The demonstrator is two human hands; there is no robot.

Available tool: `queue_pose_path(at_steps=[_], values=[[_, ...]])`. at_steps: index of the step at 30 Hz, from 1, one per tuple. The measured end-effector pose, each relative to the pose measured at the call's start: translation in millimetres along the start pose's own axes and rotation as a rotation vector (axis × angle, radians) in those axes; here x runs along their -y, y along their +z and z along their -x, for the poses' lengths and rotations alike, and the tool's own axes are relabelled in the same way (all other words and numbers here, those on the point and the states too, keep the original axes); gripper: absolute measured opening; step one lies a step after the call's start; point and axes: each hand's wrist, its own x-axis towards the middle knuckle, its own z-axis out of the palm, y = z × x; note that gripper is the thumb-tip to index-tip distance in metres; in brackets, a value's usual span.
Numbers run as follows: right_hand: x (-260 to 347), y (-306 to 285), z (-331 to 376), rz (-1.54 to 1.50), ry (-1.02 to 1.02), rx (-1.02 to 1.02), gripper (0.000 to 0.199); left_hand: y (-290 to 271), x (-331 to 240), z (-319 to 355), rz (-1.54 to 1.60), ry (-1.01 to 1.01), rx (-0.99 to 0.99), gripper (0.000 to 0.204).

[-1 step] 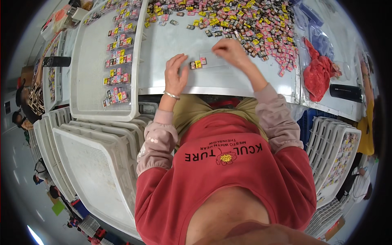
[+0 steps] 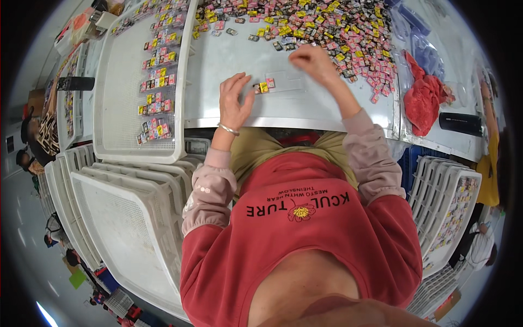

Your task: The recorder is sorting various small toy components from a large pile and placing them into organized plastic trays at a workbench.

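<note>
On the metal tabletop in front of me lies a clear plastic tray (image 2: 287,82), with a few small black, yellow and pink packets (image 2: 264,86) at its left end. My left hand (image 2: 235,103) rests beside that end, fingers stretched out and thumb apart; the thumb is close to the packets, and whether it touches the tray I cannot tell. Above the tray's far right side is my right hand (image 2: 315,61), its fingers curled together and slightly blurred. Anything between those fingertips is hidden. Just beyond it spreads a large heap of similar small packets (image 2: 327,35).
At left stands a white perforated tray (image 2: 122,98) with a column of filled clear trays (image 2: 158,79) along its right side. Stacked white trays (image 2: 117,218) rise at my lower left, others (image 2: 436,207) at lower right. A red cloth (image 2: 425,101) and a black box (image 2: 460,123) lie at right.
My right hand has moved away from the clear tray, toward the heap and slightly right. The packets in the tray sit a little closer to my left thumb.
</note>
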Motion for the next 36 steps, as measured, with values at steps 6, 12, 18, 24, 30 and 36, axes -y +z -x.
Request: queue_pose_path(at_steps=[6, 12, 18, 24, 30, 36], values=[[-27.2, -21.6, -61.9, 0.371, -0.1, -0.013, 0.012, 16.2, -18.6, -14.3, -0.129, 0.225, 0.148, 0.039], [-30.7, -0.5, -65.7, 0.703, -0.018, 0.024, 0.019, 23.1, -15.6, -16.9, -0.126, 0.232, 0.167, 0.032], [-22.3, -8.8, -51.8, 0.645, -0.252, -0.04, 0.013, 23.9, -16.0, -12.9, -0.103, 0.256, 0.147, 0.027], [33.9, -16.9, -10.3, 0.263, -0.404, -0.071, 0.009, 16.8, -46.0, -40.1, 0.324, -0.08, -0.061, 0.018], [48.3, 3.1, 13.4, 0.2, -0.399, -0.084, 0.012, 20.7, -40.4, -56.1, 0.878, -0.515, 0.054, 0.023], [58.4, 11.3, 15.8, 0.294, -0.374, -0.06, 0.013, 20.6, -36.7, -53.0, 1.124, -0.593, 0.109, 0.021]])
